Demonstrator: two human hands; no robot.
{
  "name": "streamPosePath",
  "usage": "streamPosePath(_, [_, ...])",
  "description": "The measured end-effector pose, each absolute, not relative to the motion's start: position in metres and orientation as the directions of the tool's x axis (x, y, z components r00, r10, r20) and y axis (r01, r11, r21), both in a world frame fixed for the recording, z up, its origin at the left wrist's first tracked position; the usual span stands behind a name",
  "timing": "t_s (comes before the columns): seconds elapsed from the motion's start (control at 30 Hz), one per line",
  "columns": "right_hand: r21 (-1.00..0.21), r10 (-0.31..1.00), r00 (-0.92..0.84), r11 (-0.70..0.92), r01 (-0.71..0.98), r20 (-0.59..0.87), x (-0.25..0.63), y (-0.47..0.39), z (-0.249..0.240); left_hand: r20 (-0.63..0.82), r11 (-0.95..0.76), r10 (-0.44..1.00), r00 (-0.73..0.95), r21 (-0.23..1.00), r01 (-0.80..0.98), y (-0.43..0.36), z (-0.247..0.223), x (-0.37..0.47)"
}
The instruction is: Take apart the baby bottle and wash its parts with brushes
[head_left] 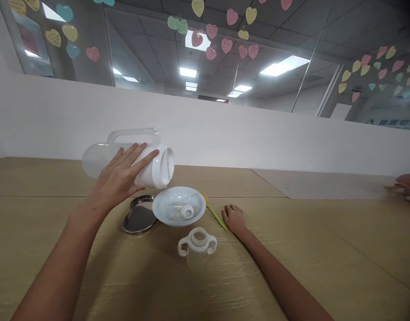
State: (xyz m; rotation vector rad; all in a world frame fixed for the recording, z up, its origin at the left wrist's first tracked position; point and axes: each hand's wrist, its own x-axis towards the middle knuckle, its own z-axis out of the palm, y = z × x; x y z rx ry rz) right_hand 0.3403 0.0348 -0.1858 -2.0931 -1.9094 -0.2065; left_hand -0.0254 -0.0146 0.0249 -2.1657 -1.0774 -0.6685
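My left hand (120, 176) has its fingers spread round the body of a clear plastic pitcher (94, 158) with a white lid. The pitcher is tipped onto its side in the air, handle up, its lid end pointing right above the white bowl (160, 214). Inside the bowl lie clear and white bottle parts (186, 211), some hard to make out. My right hand (234, 218) rests on the table with fingers curled, beside the end of a green-handled brush (216, 217). Nearer to me stands an uncapped baby bottle (197, 249) with two white handles.
A kidney-shaped metal tray (140, 218) sits left of the bowl, partly behind it. The table (308, 258) has a tan covering and meets a low white wall (245, 142). Glass with heart-shaped notes rises above. At the far right another person's hand (408, 185) is blurred.
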Motion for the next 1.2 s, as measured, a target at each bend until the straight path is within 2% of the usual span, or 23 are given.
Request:
streamPosePath(0.23, [-0.113, 0.946, 0.104, -0.072, 0.991, 0.307, 0.339, 0.033, -0.184, 0.663, -0.495, 0.516, 0.542, -0.286, 0.821, -0.017, 0.026, -0.02])
streamPosePath(0.3, [-0.112, 0.945, 0.104, -0.072, 0.991, 0.31, 0.339, 0.033, -0.183, 0.678, -0.509, 0.536, 0.503, -0.216, 0.833, -0.017, 0.025, -0.019])
streamPosePath(0.47, [-0.11, 0.944, 0.105, -0.074, 0.991, 0.313, 0.338, 0.033, -0.182, 0.702, -0.556, 0.625, 0.34, 0.095, 0.826, -0.023, 0.027, -0.014])
streamPosePath(0.53, [-0.109, 0.945, 0.106, -0.076, 0.991, 0.31, 0.339, 0.034, -0.182, 0.666, -0.562, 0.669, 0.329, 0.164, 0.81, -0.03, 0.03, -0.009])
streamPosePath(0.6, [-0.108, 0.946, 0.109, -0.08, 0.991, 0.305, 0.339, 0.034, -0.182, 0.615, -0.573, 0.701, 0.361, 0.185, 0.799, -0.037, 0.034, -0.002])
streamPosePath(0.7, [-0.11, 0.948, 0.115, -0.086, 0.99, 0.296, 0.339, 0.034, -0.18, 0.56, -0.63, 0.684, 0.468, 0.129, 0.766, -0.048, 0.038, 0.009])
streamPosePath(0.87, [-0.118, 0.95, 0.124, -0.094, 0.989, 0.285, 0.338, 0.032, -0.177, 0.526, -0.707, 0.567, 0.634, -0.085, 0.702, -0.054, 0.034, 0.019])
streamPosePath(1.03, [-0.122, 0.95, 0.129, -0.097, 0.988, 0.284, 0.337, 0.03, -0.174, 0.523, -0.687, 0.515, 0.679, -0.222, 0.692, -0.058, 0.029, 0.024])
streamPosePath(1.2, [-0.123, 0.951, 0.124, -0.092, 0.988, 0.282, 0.337, 0.03, -0.174, 0.564, -0.683, 0.469, 0.68, -0.257, 0.684, -0.063, 0.028, 0.027])
